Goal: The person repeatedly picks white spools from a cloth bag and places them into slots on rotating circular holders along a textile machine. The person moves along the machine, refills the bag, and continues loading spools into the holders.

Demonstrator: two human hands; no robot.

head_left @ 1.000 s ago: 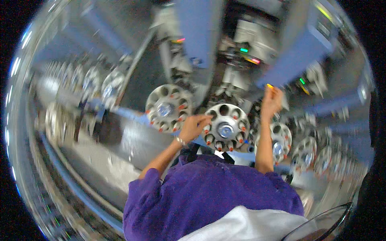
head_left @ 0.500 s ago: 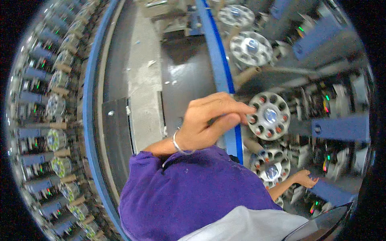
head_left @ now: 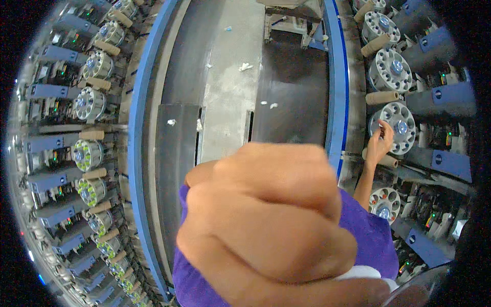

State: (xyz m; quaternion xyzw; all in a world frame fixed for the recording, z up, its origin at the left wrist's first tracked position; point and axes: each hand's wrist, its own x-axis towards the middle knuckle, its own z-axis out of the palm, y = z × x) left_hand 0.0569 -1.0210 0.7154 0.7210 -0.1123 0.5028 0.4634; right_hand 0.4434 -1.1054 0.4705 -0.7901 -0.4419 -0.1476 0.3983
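Note:
My left hand (head_left: 271, 220) is raised very close to the camera and covers much of my body. Its fingers are curled shut and slightly smeared; whatever they may hold is hidden. My right hand (head_left: 380, 140) reaches out to the machine on the right. Its bent fingers are drawn together at the left rim of a round grey magazine (head_left: 402, 113) with a ring of holes and a shiny centre hub. Something small and dark shows between those fingers, too little to name. Nearer me, another round magazine (head_left: 379, 199) has reddish-orange pieces in some holes.
Rows of blue-and-black winding units line both sides. Brown tubes (head_left: 382, 97) lie beside the magazines. Blue rails (head_left: 336, 77) edge the aisle floor (head_left: 227, 77), where white scraps (head_left: 245, 66) lie. A low metal stand (head_left: 286, 28) is at the far end.
My left hand has moved from the right-hand magazine up close to the camera and curled. My right hand has moved farther forward, onto a magazine. The view has shifted.

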